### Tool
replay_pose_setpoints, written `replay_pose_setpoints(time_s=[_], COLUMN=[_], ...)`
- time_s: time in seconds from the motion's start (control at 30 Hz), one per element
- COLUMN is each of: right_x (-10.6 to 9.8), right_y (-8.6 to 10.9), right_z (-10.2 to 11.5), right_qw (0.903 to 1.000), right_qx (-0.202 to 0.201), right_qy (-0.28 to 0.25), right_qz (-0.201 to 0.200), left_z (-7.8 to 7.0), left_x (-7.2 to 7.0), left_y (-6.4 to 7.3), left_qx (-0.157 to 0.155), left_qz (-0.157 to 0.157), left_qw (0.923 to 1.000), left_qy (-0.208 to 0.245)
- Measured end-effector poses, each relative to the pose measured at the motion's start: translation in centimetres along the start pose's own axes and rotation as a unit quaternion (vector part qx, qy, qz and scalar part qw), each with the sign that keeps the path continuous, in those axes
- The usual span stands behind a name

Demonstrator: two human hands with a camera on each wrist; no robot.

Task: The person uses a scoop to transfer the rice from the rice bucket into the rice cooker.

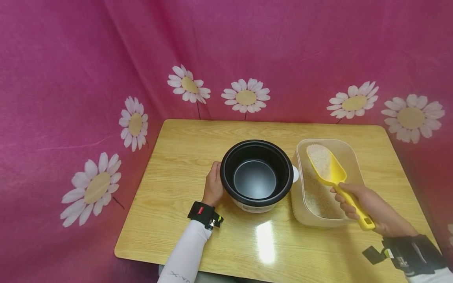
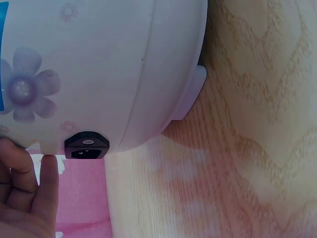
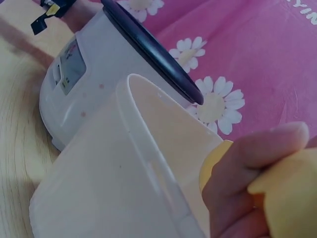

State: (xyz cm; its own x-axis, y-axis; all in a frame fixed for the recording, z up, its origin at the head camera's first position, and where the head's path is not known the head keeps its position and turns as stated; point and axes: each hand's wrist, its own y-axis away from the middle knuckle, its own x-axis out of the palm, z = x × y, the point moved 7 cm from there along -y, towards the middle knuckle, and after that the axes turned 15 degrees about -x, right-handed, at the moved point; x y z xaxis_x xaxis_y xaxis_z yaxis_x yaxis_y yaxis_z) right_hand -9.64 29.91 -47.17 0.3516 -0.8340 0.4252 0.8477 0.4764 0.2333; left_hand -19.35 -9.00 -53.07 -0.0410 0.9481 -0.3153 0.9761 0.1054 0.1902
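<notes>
A white rice cooker point(image 1: 255, 207) stands lidless mid-table, its black inner pot point(image 1: 255, 180) bare inside. My left hand point(image 1: 214, 184) is at the cooker's left side; the left wrist view shows finger and thumb pinching a small side handle, near a black power socket point(image 2: 87, 146). With my right hand point(image 1: 361, 202) I grip the handle of a yellow scoop point(image 1: 338, 173), heaped with white rice point(image 1: 320, 156). The scoop is above a translucent plastic bin point(image 1: 299, 208) with more rice point(image 1: 320, 200) in it. In the right wrist view the bin wall point(image 3: 99, 178) partly hides the cooker.
The wooden table point(image 1: 177, 169) backs onto a pink cloth point(image 1: 283, 47) printed with white daisies, which also hangs along the left and right sides. The bin stands close beside the cooker's right handle point(image 1: 295, 173). The table's front edge lies beneath my forearms.
</notes>
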Motion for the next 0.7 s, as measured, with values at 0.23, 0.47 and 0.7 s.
replay_pose_setpoints(time_s=[0.23,0.47,0.7], right_x=[0.3,0.2,0.3], right_y=[0.5,1.3,2.0], right_z=[0.2,0.2,0.0], right_qw=[0.9995,0.9986,0.9958], right_qx=[-0.015,-0.030,-0.056], right_qy=[0.016,-0.025,-0.069], right_qz=[-0.022,-0.036,-0.019], left_z=[0.0,0.2,0.1], left_x=[0.1,0.1,0.1], left_y=[0.0,-0.2,-0.1], left_qx=[0.002,0.001,-0.003], left_qz=[-0.001,0.001,0.004], left_qw=[1.0000,1.0000,1.0000], left_qy=[0.001,0.002,0.005])
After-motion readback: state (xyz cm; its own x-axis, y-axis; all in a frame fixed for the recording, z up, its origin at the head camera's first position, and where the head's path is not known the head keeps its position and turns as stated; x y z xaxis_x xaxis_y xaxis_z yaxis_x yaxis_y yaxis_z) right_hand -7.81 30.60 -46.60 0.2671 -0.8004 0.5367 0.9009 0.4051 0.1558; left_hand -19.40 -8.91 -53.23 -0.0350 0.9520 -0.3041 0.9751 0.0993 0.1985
